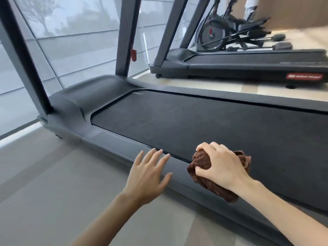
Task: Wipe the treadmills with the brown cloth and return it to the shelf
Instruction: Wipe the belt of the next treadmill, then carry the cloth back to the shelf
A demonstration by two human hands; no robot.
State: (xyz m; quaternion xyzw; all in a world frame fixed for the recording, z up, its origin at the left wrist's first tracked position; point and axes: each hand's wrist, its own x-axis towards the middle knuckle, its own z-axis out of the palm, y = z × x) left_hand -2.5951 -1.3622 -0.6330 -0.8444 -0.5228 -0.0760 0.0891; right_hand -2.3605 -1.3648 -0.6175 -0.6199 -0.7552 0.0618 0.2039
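Observation:
The near treadmill (pixel 159 114) runs across the view, with a black belt and grey side rails. My right hand (pixel 221 167) grips the bunched brown cloth (pixel 201 161) and presses it on the near side rail, at the belt's edge. My left hand (pixel 150 173) lies with spread, straight fingers on the same rail, just left of the cloth. A second treadmill (pixel 248 64) stands further back on the right.
Two grey uprights (pixel 19 55) rise from the near treadmill's front; a red safety clip (pixel 133 55) hangs by the right one. An exercise bike (pixel 221 32) stands behind the second treadmill. Glass wall on the left, pale floor beneath me.

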